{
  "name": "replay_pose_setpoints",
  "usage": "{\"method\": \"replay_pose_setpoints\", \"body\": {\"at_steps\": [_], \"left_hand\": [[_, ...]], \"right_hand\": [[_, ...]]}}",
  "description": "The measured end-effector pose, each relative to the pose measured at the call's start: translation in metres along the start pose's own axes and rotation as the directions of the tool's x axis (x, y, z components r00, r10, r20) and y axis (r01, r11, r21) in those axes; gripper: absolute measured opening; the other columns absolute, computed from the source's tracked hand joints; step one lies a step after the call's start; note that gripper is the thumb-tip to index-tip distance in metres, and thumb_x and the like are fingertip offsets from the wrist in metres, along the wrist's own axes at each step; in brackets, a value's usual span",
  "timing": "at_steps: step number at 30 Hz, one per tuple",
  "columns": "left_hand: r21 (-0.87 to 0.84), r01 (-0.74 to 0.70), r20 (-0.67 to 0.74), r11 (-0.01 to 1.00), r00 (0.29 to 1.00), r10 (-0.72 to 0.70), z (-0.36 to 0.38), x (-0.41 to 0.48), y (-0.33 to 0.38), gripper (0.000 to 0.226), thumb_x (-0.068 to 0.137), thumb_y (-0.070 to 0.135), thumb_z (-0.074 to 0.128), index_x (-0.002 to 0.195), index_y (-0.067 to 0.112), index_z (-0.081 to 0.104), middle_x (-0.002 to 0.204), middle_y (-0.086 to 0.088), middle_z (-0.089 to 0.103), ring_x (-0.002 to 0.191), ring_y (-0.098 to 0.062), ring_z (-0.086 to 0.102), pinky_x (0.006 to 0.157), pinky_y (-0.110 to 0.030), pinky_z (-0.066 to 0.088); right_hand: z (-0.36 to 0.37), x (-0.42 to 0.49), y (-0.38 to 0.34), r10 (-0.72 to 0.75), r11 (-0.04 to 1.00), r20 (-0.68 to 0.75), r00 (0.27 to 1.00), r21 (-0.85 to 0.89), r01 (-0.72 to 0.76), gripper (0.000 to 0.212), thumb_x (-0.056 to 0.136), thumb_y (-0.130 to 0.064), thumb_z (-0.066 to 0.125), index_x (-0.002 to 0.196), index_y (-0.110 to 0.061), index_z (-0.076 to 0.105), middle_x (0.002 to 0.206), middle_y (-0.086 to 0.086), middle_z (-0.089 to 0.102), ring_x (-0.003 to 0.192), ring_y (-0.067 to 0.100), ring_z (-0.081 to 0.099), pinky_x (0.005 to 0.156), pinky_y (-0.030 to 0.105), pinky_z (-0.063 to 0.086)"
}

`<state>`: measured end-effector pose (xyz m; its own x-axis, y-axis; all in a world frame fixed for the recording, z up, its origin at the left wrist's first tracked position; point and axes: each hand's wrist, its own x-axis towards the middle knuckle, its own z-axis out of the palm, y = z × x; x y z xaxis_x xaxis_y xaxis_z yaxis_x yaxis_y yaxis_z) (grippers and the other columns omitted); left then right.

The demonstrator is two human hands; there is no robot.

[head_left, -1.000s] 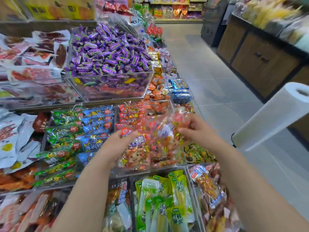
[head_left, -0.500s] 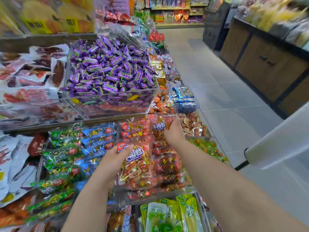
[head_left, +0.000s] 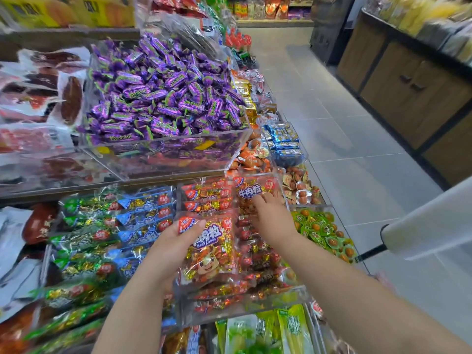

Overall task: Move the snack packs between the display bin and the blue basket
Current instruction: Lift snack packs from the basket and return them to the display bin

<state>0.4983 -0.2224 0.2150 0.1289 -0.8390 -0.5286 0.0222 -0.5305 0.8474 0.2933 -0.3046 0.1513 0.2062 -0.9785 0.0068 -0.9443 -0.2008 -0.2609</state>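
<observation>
Shop aisle with a grey tiled floor [head_left: 344, 139] and wooden cabinets [head_left: 408, 93] down the right side, and the whole left is stacked clear acrylic bins of snacks. Left hand [head_left: 173, 249] has a firm hold on a red snack pack [head_left: 212, 254], thumb curled over the top front corner and fingers behind it, held just above the display bin [head_left: 245, 306]. That pack reads 牛肉粒 with "Beef Cubes" underneath and has a cartoon bull on it. Right hand [head_left: 270, 218] is further back in the same bin, fingers stretched out straight and touching the lower edge of a second pack [head_left: 251, 191] that stands upright against the back wall, same 牛肉粒 label in white on blue. More red packs fill the bin under both hands. Up a tier there's a big bin of purple wrapped candies [head_left: 163, 98], lettering too blurry to make out. Green and blue packs [head_left: 102, 226] sit just left, and a roll of plastic bags [head_left: 429, 226] pokes in from the right.
</observation>
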Motion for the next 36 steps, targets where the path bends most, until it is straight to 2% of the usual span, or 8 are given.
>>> {"method": "replay_pose_setpoints", "body": {"at_steps": [5,12,17,21,24,27,31,36], "left_hand": [[0.010,0.008,-0.015,1.000,1.000,-0.007,-0.002,0.003,0.000,0.078,0.085,0.048,0.063,0.147,0.016,0.028,0.150,-0.001,0.037,0.125,-0.021,0.045,0.106,-0.044,0.031],[0.071,0.017,0.088,0.997,0.996,-0.023,-0.006,0.010,0.003,0.026,0.086,0.024,0.068,0.111,0.026,0.058,0.114,0.004,0.066,0.109,-0.019,0.059,0.094,-0.040,0.043],[0.220,-0.126,0.188,0.967,0.979,0.084,0.007,0.014,0.019,0.037,0.082,0.034,0.072,0.117,0.022,0.065,0.116,0.003,0.068,0.110,-0.013,0.063,0.096,-0.035,0.049],[0.404,-0.278,0.232,0.871,0.953,0.197,0.023,0.020,0.036,0.020,0.082,0.047,0.069,0.098,0.043,0.058,0.086,0.033,0.056,0.078,0.009,0.055,0.063,-0.015,0.041],[0.511,-0.293,0.110,0.808,0.955,0.277,0.022,0.031,0.037,0.032,0.083,0.054,0.063,0.080,0.022,0.064,0.062,0.021,0.060,0.057,0.005,0.055,0.052,-0.020,0.039],[0.745,-0.224,-0.168,0.628,0.849,0.501,0.004,0.045,0.026,0.022,0.091,0.039,0.058,0.089,0.017,0.061,0.077,0.005,0.059,0.077,-0.018,0.058,0.064,-0.031,0.041],[0.930,-0.004,-0.190,0.367,0.850,0.492,-0.003,0.058,0.007,0.034,0.095,0.036,0.048,0.106,0.005,0.058,0.108,-0.016,0.059,0.103,-0.035,0.053,0.083,-0.044,0.045],[0.898,0.067,-0.264,0.434,0.871,0.414,0.006,0.064,0.007,0.045,0.095,0.035,0.044,0.128,0.004,0.046,0.130,-0.017,0.047,0.121,-0.037,0.041,0.094,-0.048,0.039]], "right_hand": [[0.001,0.037,-0.008,0.074,0.997,0.099,0.992,-0.015,-0.072,0.041,0.083,0.002,0.056,0.115,-0.016,0.039,0.118,0.014,0.039,0.108,0.034,0.042,0.084,0.043,0.048],[-0.011,0.030,-0.002,0.032,0.990,0.093,0.995,0.135,-0.045,0.013,0.087,-0.021,0.059,0.098,-0.017,0.053,0.103,0.004,0.054,0.093,0.025,0.056,0.074,0.035,0.048],[-0.058,-0.008,-0.017,-0.211,0.518,0.282,0.936,0.845,-0.137,0.020,0.079,-0.039,0.070,0.097,-0.046,0.065,0.100,-0.019,0.068,0.094,-0.004,0.063,0.075,0.012,0.049],[-0.078,-0.013,-0.021,-0.297,0.772,0.373,0.879,0.636,-0.009,0.045,0.069,-0.034,0.082,0.108,-0.026,0.060,0.090,-0.018,0.058,0.077,-0.009,0.054,0.069,0.013,0.042],[-0.086,-0.012,-0.010,-0.207,0.855,0.337,0.918,0.519,0.002,0.044,0.072,-0.035,0.079,0.108,-0.019,0.059,0.084,-0.005,0.056,0.075,0.012,0.053,0.066,0.019,0.044],[-0.089,-0.012,0.010,0.015,0.848,0.185,0.983,0.518,-0.111,0.043,0.075,-0.037,0.076,0.111,-0.030,0.053,0.090,-0.013,0.056,0.082,0.011,0.054,0.064,0.016,0.041],[-0.082,-0.005,0.019,0.268,0.817,-0.050,0.962,0.541,-0.200,0.045,0.078,-0.028,0.073,0.116,-0.022,0.049,0.100,-0.004,0.061,0.088,0.016,0.057,0.069,0.025,0.038],[-0.045,0.007,-0.005,0.302,0.825,0.013,0.953,0.498,-0.268,0.059,0.085,-0.016,0.063,0.134,-0.012,0.031,0.108,0.009,0.062,0.100,0.029,0.061,0.078,0.036,0.049]]}}
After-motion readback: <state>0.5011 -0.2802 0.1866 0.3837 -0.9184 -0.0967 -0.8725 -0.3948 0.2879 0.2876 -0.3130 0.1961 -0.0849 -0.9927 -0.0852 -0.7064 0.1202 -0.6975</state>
